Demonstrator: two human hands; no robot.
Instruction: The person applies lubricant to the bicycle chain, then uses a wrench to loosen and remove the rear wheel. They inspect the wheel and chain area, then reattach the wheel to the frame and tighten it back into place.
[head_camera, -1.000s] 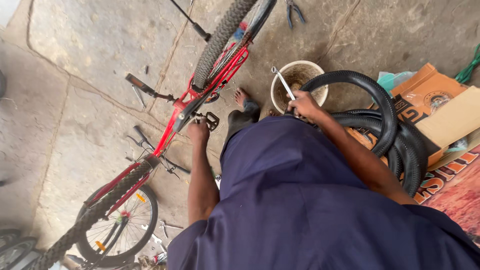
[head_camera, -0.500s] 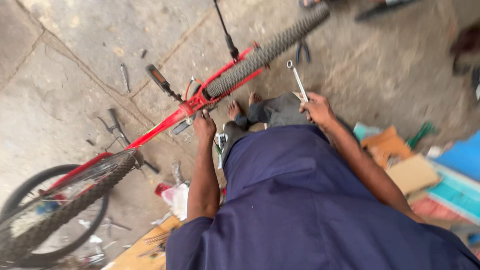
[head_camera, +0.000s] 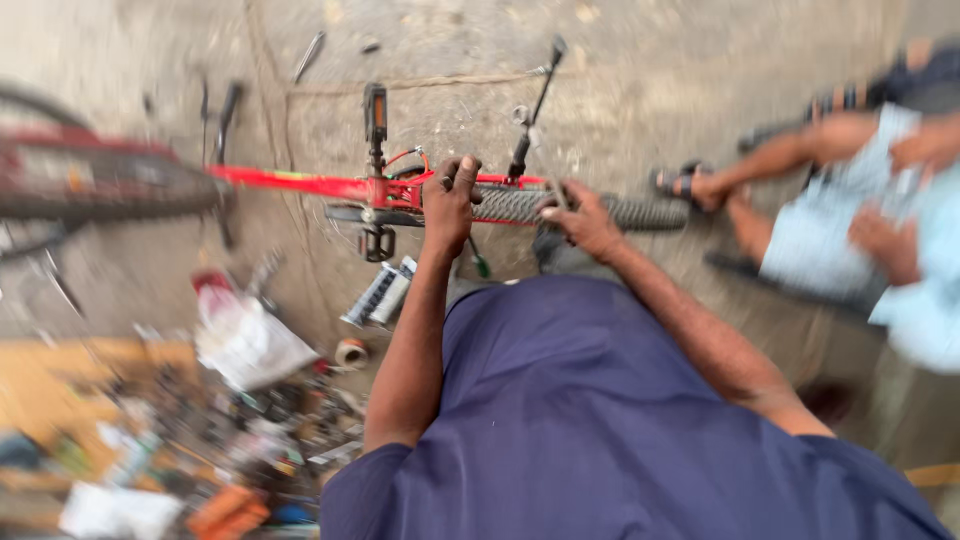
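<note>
A red bicycle frame (head_camera: 300, 184) lies across the concrete floor, with a knobby tyre (head_camera: 640, 213) running to the right. My left hand (head_camera: 450, 196) is closed around the frame next to the crank and the black pedal (head_camera: 375, 104). My right hand (head_camera: 585, 222) rests against the tyre with its fingers curled on a thin metal wrench (head_camera: 556, 193), which is blurred. My navy shirt fills the lower view and hides my legs.
Another person sits at the right in light clothes, with a sandalled foot (head_camera: 688, 186) near the tyre's end. A white bag (head_camera: 250, 342), a tape roll (head_camera: 350, 352), grey grips (head_camera: 380, 294) and several scattered tools and parts lie at lower left.
The view has swung, so the bicycle now lies level across it. My right hand has dropped with the wrench to the tyre. The seated person has come into view at the right.
</note>
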